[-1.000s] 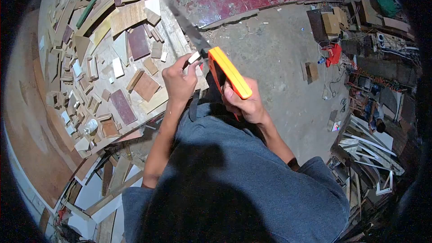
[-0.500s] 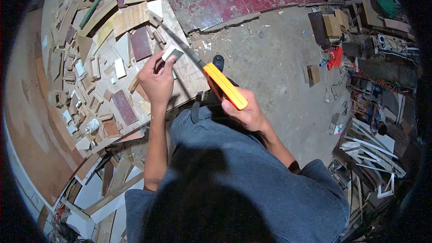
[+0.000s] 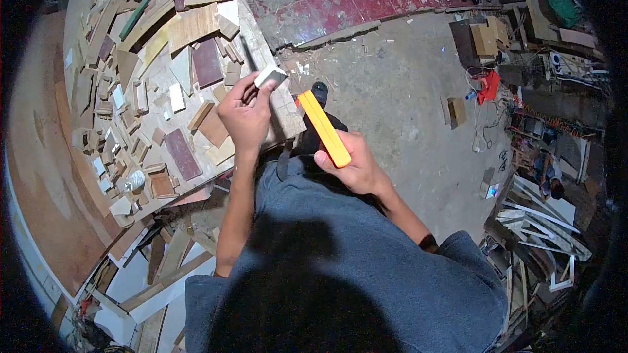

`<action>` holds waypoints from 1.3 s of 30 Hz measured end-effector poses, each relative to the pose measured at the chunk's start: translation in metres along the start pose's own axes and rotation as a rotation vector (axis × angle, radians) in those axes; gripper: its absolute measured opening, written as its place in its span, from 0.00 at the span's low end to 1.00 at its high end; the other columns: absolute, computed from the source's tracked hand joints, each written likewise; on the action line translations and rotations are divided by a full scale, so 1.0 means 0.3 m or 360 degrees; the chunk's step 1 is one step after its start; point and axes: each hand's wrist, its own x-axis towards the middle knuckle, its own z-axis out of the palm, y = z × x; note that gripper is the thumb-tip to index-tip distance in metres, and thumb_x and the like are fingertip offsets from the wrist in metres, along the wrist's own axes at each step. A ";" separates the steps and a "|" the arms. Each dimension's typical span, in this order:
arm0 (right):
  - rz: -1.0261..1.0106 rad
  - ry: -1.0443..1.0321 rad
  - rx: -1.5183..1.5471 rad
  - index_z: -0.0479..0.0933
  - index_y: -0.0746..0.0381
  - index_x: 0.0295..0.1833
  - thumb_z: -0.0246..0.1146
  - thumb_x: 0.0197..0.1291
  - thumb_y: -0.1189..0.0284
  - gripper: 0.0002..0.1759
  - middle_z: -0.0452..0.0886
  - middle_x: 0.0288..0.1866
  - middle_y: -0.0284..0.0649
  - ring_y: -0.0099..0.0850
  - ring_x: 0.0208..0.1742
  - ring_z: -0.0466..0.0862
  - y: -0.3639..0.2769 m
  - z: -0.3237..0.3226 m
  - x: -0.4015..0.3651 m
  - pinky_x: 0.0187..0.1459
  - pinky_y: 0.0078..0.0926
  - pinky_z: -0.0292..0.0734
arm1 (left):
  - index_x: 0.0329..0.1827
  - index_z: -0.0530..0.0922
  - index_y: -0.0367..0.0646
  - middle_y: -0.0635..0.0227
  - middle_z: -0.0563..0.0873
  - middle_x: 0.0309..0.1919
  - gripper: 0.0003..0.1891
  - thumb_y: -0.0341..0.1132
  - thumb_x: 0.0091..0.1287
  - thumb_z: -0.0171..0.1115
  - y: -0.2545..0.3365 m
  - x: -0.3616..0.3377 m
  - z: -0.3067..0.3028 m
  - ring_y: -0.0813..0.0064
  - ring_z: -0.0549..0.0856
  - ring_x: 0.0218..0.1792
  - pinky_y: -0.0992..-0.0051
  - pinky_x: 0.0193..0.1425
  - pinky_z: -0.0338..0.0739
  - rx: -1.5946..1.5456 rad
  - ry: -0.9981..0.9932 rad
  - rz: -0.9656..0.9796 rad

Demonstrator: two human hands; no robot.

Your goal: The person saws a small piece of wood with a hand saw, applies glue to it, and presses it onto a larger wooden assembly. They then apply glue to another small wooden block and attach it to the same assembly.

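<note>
Between the thumb and fingers of my left hand [image 3: 246,114] is a small white-and-grey block [image 3: 271,77], raised above the table's edge. My right hand [image 3: 353,163] is closed round the yellow-orange handle [image 3: 324,127] of a hand saw, held over my legs and foot. The saw's blade hardly shows now. The block is apart from the handle, to its upper left. Below and left of my left hand, wood offcuts lie on the worktable [image 3: 284,114], among them a brown board piece [image 3: 212,129] and a dark red panel [image 3: 207,63].
Many wood scraps cover the worktable, with a green strip [image 3: 147,3] at its far side. Boards and white panels [image 3: 131,281] lie at lower left. On the right are an orange-red object [image 3: 487,87], cables, stacked white frames [image 3: 549,229] and another person [image 3: 553,186].
The saw handle has swung steeper and slightly lower, and its blade shows far less. My left hand with the block has shifted right in view.
</note>
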 end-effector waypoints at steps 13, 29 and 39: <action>0.0142 0.0002 -0.0574 0.72 0.66 0.34 0.67 0.61 0.65 0.16 0.74 0.23 0.48 0.42 0.22 0.75 0.135 0.045 0.008 0.28 0.36 0.70 | 0.54 0.79 0.33 0.61 0.87 0.44 0.14 0.28 0.68 0.65 -0.122 -0.179 -0.341 0.77 0.86 0.43 0.78 0.47 0.82 -0.0653 -0.0020 -0.0693; -0.0493 0.0256 -0.1018 0.73 0.62 0.32 0.68 0.61 0.65 0.14 0.76 0.23 0.49 0.51 0.24 0.80 0.514 0.529 0.078 0.26 0.43 0.73 | 0.54 0.81 0.36 0.70 0.86 0.37 0.14 0.32 0.69 0.66 -0.265 -0.536 -0.966 0.86 0.82 0.34 0.84 0.31 0.73 -0.0381 0.0472 -0.0875; -0.0664 -0.0098 -0.1206 0.74 0.61 0.32 0.72 0.51 0.68 0.13 0.76 0.25 0.47 0.51 0.27 0.79 0.578 0.600 0.276 0.29 0.43 0.74 | 0.56 0.80 0.37 0.68 0.86 0.36 0.16 0.36 0.70 0.65 -0.401 -0.742 -1.251 0.83 0.82 0.30 0.83 0.31 0.73 -0.0472 0.0752 -0.0965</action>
